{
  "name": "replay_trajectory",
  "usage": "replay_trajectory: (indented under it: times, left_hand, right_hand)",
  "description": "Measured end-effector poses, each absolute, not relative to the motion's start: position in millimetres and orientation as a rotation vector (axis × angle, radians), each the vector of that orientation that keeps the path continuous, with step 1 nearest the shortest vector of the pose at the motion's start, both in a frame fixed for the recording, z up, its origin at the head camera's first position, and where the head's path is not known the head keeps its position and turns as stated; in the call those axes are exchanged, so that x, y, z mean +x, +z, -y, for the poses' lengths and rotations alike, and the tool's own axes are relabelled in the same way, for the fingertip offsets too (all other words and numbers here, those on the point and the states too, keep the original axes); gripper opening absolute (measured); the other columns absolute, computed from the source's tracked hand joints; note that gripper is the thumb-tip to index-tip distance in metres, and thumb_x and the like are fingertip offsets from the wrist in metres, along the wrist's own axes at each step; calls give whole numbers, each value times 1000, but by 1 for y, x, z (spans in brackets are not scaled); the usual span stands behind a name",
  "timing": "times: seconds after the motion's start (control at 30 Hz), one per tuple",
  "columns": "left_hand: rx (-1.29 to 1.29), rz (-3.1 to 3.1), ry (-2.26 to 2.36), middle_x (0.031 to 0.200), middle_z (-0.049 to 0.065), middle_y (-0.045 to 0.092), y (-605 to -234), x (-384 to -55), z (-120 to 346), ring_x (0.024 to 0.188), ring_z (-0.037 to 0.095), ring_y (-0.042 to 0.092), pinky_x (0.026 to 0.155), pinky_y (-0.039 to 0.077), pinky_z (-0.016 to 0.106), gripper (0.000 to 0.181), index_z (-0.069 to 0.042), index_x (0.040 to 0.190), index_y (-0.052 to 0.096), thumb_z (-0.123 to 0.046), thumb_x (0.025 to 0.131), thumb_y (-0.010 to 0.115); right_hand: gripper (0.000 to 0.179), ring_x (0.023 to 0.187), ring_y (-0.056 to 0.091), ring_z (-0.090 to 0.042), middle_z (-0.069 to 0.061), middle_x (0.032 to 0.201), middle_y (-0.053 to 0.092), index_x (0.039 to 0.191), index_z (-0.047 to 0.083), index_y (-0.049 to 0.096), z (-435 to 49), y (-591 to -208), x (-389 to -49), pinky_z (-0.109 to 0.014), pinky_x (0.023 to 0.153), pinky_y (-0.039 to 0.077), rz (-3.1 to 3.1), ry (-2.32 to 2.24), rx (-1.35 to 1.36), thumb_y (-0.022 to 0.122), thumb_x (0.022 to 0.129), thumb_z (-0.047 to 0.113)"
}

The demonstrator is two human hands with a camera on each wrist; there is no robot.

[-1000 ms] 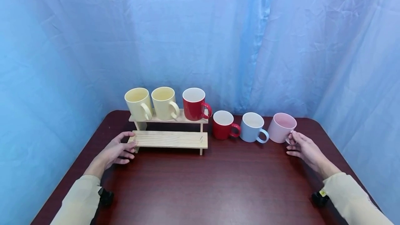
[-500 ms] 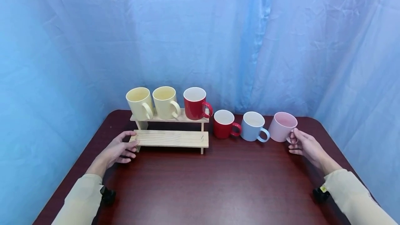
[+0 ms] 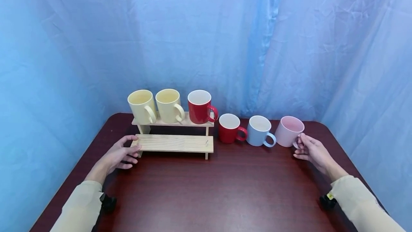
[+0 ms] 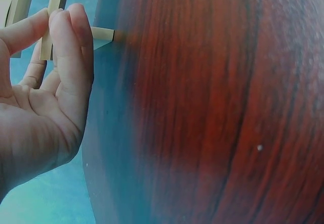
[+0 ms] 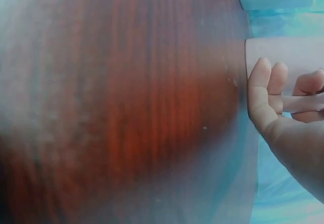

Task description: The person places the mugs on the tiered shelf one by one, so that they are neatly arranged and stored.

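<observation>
My left hand (image 3: 116, 155) grips the left end of a two-step wooden shelf's lower board (image 3: 175, 143). The left wrist view shows the thumb and fingers pinching the edge of that board (image 4: 46, 45). Far to the right, my right hand (image 3: 314, 154) holds the handle of a pink mug (image 3: 284, 134), which stands upright on the table. In the right wrist view the fingers curl round the mug's handle (image 5: 298, 103), hiding part of it. On the upper board stand two pale yellow mugs (image 3: 139, 111) and a red mug (image 3: 197, 113), all upright.
Between the shelf and the pink mug stand a second red mug (image 3: 226, 134) and a light blue mug (image 3: 256, 135), handles pointing right. The dark red-brown table (image 3: 209, 192) has rounded far corners. Blue curtains (image 3: 199, 35) hang behind and on both sides.
</observation>
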State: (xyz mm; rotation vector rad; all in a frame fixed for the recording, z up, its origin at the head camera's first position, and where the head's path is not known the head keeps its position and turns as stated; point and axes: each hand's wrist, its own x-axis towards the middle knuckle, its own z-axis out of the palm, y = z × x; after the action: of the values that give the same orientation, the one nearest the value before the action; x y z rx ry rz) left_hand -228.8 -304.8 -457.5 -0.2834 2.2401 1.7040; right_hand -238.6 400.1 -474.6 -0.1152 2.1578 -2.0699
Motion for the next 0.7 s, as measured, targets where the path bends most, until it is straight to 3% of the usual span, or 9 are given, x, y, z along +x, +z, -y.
replay_trajectory:
  times: [0.33,0.7]
  left_hand:
    - [-272,-2245,1699,93,9,65,-454,-227,303,72,21,69,61,59,37,66,-20,151,31,-34,98,68]
    - [-250,-2287,1688,98,12,65,-459,-225,306,74,23,70,64,60,38,72,-18,152,32,-42,95,71]
  right_hand:
    - [37,77,60,-20,-7,83,46,105,-3,44,-395,-473,-233,-55,82,57,-2087,-2177,-196,42,110,33]
    - [30,75,60,-18,-9,83,45,103,-4,47,-391,-434,-213,-52,75,59,-2136,-2257,-324,42,110,24]
